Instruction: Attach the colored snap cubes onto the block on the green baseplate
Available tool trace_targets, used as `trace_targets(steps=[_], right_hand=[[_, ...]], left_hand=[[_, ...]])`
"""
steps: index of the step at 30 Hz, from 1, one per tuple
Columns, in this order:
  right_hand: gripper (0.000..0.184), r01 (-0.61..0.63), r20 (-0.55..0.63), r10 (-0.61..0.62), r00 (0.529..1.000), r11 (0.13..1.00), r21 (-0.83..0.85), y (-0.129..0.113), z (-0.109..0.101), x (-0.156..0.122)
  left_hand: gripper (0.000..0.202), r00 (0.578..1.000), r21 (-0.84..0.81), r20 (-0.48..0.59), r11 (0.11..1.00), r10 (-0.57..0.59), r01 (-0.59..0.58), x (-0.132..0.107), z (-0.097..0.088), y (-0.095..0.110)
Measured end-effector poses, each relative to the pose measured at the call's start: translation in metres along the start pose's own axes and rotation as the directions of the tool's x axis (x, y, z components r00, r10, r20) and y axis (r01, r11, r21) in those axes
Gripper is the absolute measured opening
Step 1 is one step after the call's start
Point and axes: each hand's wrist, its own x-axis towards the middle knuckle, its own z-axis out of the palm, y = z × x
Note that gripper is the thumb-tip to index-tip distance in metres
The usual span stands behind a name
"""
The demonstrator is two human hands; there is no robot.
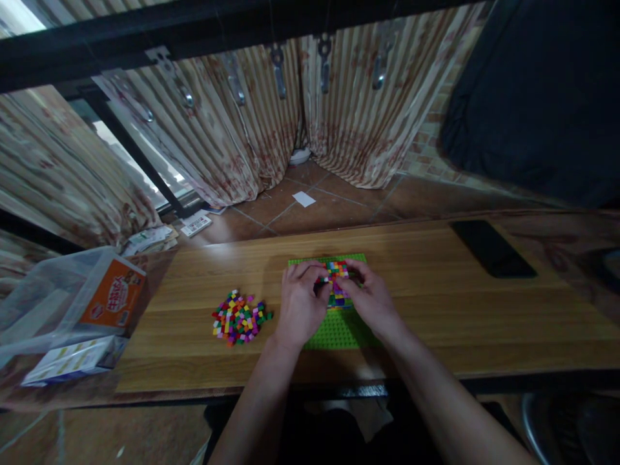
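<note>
A green studded baseplate [334, 330] lies on the wooden table, and a block built of small multicoloured toy bricks [338, 298] stands on its far half. My left hand [303, 303] is at the block's left side, fingers curled into a pinch at a small brick; the fingertips partly hide it. From the right, my right hand [372, 297] grips the block, thumb on its near face and fingers round its far right edge. Both hands cover much of the block. Left of the baseplate lies a loose pile of small coloured bricks [239, 320].
A dark phone [493, 248] lies at the right of the wooden table [416, 258]. On the left stand a clear plastic bin [53, 290] with an orange label and a white box [72, 361]. Striped curtains [242, 142] hang beyond; a white card [304, 199] is on the floor.
</note>
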Motion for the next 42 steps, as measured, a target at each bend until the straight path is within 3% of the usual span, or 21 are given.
trace_targets(steps=[11,27,36,42], right_hand=[[0.049,0.016,-0.016,-0.019,1.0,0.986,-0.169,-0.0031,0.0032,-0.0001],[0.058,-0.012,-0.019,0.009,1.0,0.982,-0.186,-0.0022,0.0035,0.0021],[0.052,-0.045,-0.03,0.04,0.999,0.985,-0.167,-0.0042,0.0067,0.0028],[0.048,0.017,-0.026,-0.024,0.999,0.977,-0.21,0.0006,0.0031,0.0012]], left_hand=[[0.015,1.0,-0.005,0.013,1.0,0.008,-0.008,-0.001,0.0024,-0.0016],[0.016,1.0,-0.029,0.004,0.999,0.013,-0.013,-0.0013,0.0027,-0.0014],[0.013,1.0,-0.034,-0.001,0.999,0.016,-0.016,-0.0017,0.0027,-0.0012],[0.013,0.999,-0.071,-0.013,0.997,0.029,-0.03,-0.004,0.002,-0.0033]])
